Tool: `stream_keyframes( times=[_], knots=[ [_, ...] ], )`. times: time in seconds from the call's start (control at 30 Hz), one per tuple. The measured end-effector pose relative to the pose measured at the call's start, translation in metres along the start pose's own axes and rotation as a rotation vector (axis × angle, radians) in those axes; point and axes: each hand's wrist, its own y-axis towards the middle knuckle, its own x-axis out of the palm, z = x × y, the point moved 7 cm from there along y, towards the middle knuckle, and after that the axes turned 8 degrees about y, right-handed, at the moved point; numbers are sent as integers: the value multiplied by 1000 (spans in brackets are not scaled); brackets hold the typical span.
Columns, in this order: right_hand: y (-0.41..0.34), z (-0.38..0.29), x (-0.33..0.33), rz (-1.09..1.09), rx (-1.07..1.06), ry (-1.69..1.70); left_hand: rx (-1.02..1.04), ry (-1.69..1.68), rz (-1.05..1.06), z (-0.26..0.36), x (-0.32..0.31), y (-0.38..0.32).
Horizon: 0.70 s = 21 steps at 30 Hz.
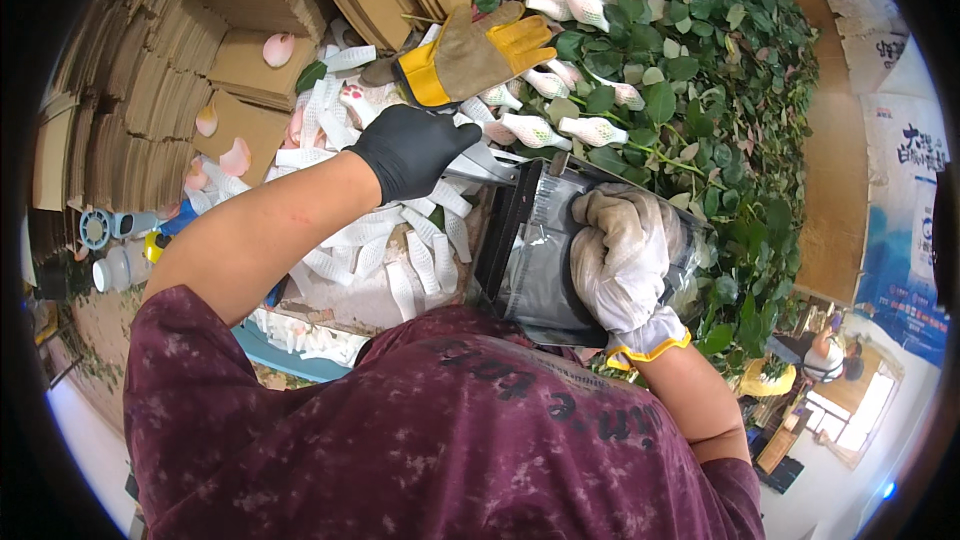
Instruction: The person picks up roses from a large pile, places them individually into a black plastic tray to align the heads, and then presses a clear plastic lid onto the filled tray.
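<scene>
My left hand (414,152), in a black glove, is closed around a silver metal lever (484,163). The lever joins a flat metal-framed device (517,240) with a dark bar along its left side and clear plastic over its face. On that plastic lies my right hand (626,251), in a white knit glove with a yellow cuff. Its fingers are curled, and whether they pinch the plastic cannot be told. Just beyond my left hand rests an empty yellow-and-tan work glove (469,56). White foam net sleeves (360,236) lie loose around and below my left hand.
Leafy stems (697,90), several with buds in foam nets (532,131), pile up on the right. Flat cardboard sheets (135,105) are stacked at the left, with loose pink petals (235,157) on some. A blue tray (292,360) sits near my body. Another person (825,356) is far right.
</scene>
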Motion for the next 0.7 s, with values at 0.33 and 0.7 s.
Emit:
stream_keyframes(
  times=[0.33,0.7],
  knots=[
    [-4,9,-19,103,177,-100,-363,-132,414,13,-60,-92],
    [-60,133,-102,572,391,1932,-211,-1747,442,147,11,41]
  ],
)
